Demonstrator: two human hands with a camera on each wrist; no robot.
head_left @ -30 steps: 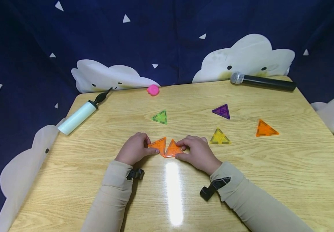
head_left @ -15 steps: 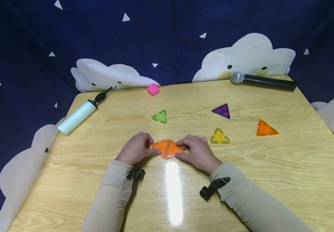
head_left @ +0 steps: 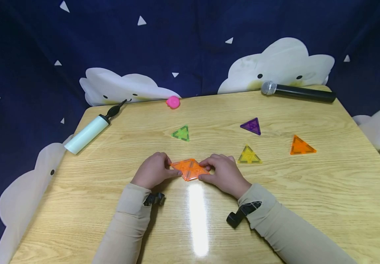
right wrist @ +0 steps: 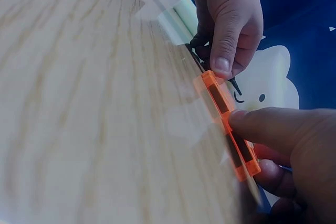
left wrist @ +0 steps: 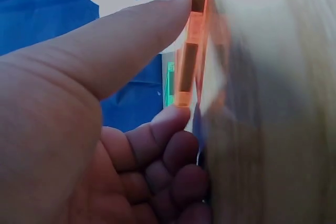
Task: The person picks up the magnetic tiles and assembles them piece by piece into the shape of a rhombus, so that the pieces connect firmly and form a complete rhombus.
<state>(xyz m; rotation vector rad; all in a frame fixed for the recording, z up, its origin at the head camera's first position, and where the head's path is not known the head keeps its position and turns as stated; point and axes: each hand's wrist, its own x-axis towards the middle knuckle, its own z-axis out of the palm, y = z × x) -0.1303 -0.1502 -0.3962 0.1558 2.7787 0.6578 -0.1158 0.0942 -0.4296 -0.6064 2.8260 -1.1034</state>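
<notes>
Tiles (head_left: 190, 169), long axis left-right, tips outward

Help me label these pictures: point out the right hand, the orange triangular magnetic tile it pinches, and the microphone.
Right hand (head_left: 225, 175): head view, near the thumb's base.
Orange triangular magnetic tile (head_left: 194, 171) it pinches: head view, middle of its face.
Microphone (head_left: 299, 92): head view, middle of its black handle.

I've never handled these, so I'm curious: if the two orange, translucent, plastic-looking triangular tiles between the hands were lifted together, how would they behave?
The left orange tile and right orange tile look fairly stiff, with straight edges. They're probably light, being thin in the wrist views. Lifted, they might hinge or part where their edges meet.
</notes>
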